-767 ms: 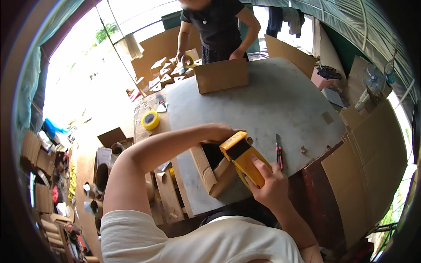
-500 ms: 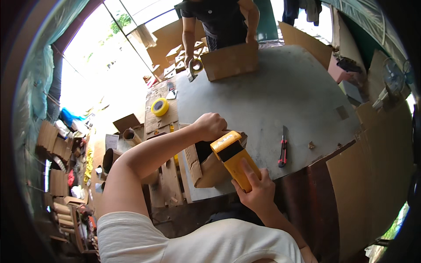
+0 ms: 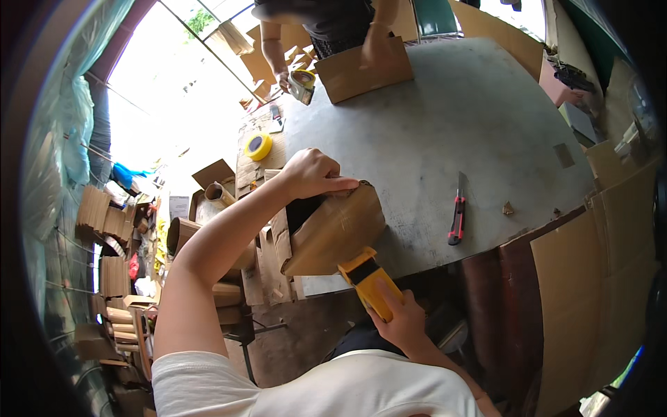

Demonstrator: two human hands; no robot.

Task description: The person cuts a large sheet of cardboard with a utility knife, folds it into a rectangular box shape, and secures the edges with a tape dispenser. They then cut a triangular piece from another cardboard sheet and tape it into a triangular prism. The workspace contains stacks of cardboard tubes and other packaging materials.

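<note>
A small brown cardboard box [image 3: 339, 229] sits tilted at the near edge of the grey table [image 3: 445, 111]. Its dark open inside shows on the left. My left hand [image 3: 313, 172] is closed on the box's upper edge, thumb lying along the rim. Low beside the box's near corner, my right hand [image 3: 399, 320] grips a yellow handheld tool [image 3: 370, 281] with a black band across it; its exact kind is unclear. The tool's head points toward the box, and a small gap seems to lie between them.
A red-and-black utility knife [image 3: 457, 219], blade out, lies to the right. Back left is a yellow tape roll [image 3: 258, 146]. Across the table, a co-worker holds a tape dispenser [image 3: 302, 86] beside another cardboard box [image 3: 365, 71]. Large cardboard sheets [image 3: 577, 299] stand at right.
The box has tipped, turning its broad side toward me, with my left hand still on its edge. My right hand has lowered the yellow tool. The co-worker's other hand moved over their box.
</note>
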